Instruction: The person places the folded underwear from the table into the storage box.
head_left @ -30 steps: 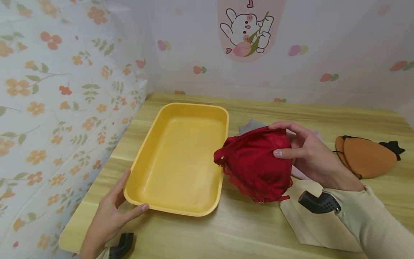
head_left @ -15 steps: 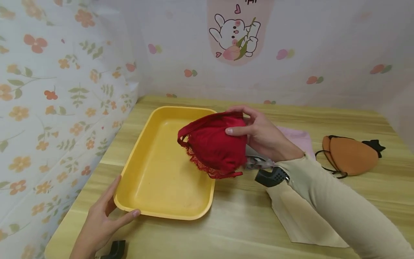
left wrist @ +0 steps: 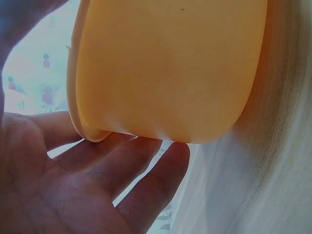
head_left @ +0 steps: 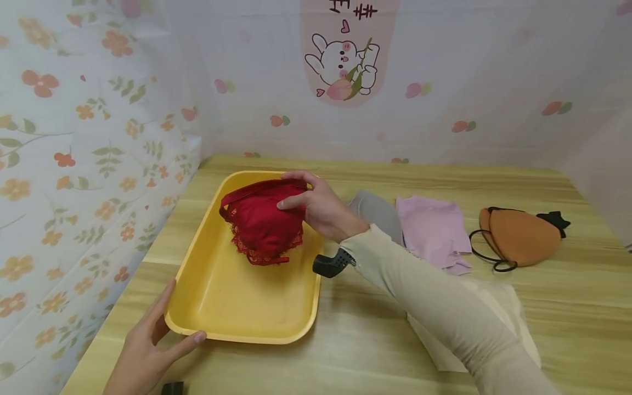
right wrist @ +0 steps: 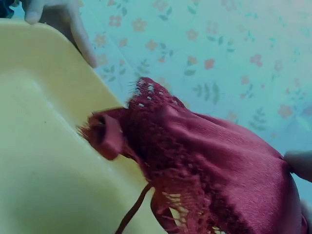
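Observation:
A folded red bra [head_left: 266, 225] with lace edging and thin straps is over the far half of a yellow plastic tub [head_left: 242, 307]. My right hand [head_left: 326, 208] pinches the bra at its upper right edge, thumb on the near side and the other fingers behind. In the right wrist view, the bra's lace [right wrist: 156, 95] and a strap loop overlap the tub wall. My left hand [head_left: 145, 348] holds the tub's near left corner, thumb on the front rim. The left wrist view has its fingers [left wrist: 146, 165] against the outer wall.
Right of the tub lie folded grey cloth [head_left: 377, 214], lilac cloth [head_left: 432, 227] and a cream cloth [head_left: 513, 318], partly hidden by my right sleeve. An orange-brown item with black cord [head_left: 528, 236] lies farther right. Patterned sheets [head_left: 237, 55] hang behind and at left.
My right hand has carried the red bra leftward from beside the tub to over its inside. My left hand stays at the tub's corner. The head view has shifted slightly.

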A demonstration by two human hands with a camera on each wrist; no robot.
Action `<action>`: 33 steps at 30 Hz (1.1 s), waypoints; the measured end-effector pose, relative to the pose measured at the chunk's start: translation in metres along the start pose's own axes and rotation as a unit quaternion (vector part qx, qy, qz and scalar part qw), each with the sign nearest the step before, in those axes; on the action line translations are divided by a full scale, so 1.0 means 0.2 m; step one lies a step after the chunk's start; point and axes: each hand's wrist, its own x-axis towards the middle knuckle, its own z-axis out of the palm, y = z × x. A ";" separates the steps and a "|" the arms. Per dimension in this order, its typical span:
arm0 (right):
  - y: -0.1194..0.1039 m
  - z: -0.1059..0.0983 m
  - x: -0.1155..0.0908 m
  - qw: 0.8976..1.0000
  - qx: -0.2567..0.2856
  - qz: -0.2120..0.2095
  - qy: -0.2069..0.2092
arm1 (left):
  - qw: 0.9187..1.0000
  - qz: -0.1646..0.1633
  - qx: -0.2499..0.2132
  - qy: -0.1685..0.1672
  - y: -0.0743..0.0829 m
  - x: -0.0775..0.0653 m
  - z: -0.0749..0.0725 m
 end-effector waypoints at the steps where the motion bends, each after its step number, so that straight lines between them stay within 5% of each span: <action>1: 0.02 0.02 0.02 1.000 0.004 0.001 0.006 | 1.000 0.002 -0.001 0.000 -0.01 0.00 0.00; 14: 0.13 0.14 0.23 0.997 -0.008 0.016 0.080 | 0.999 0.029 -0.004 0.016 -0.01 0.00 0.01; 28: 0.26 0.16 0.40 0.987 -0.068 0.004 0.148 | 1.000 0.017 0.004 0.000 -0.02 0.00 0.00; 31: 0.28 0.16 0.40 0.966 -0.227 -0.006 0.121 | 1.000 0.025 0.003 0.006 -0.02 0.00 0.00; 33: 0.28 0.15 0.40 0.930 -0.353 -0.023 0.103 | 0.999 0.033 0.003 0.010 -0.02 -0.01 0.01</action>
